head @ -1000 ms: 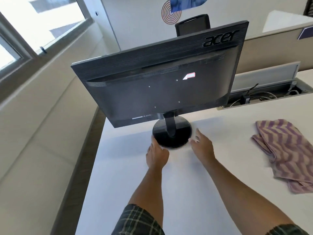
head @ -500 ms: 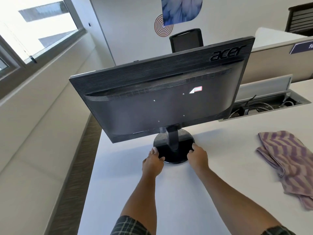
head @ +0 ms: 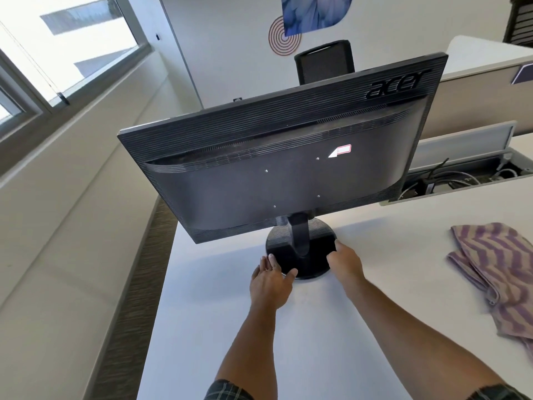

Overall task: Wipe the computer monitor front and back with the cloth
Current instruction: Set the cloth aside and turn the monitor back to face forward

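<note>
Your monitor (head: 288,168) stands near the table's (head: 317,342) far-left corner with its back turned to you, panel tilted. The raised word "acer" sits at the upper right of the ribbed back shell, and a small white sticker with a red border (head: 340,151) is stuck near the middle; its print is too small to read. 4 small screw points show around the centre of the back.

Both of your hands are on the round black base (head: 288,249). Your left hand (head: 271,281) rests against its near-left rim, fingers nearly straight along the edge and thumb touching the rim. Your right hand (head: 346,262) grips the right rim, fingers curled around the edge.

The striped purple-and-beige cloth (head: 499,269) lies crumpled by the table's right edge, well apart from both hands and from the monitor.

Beyond the table's far edge, an open tray holds cables (head: 450,180).
</note>
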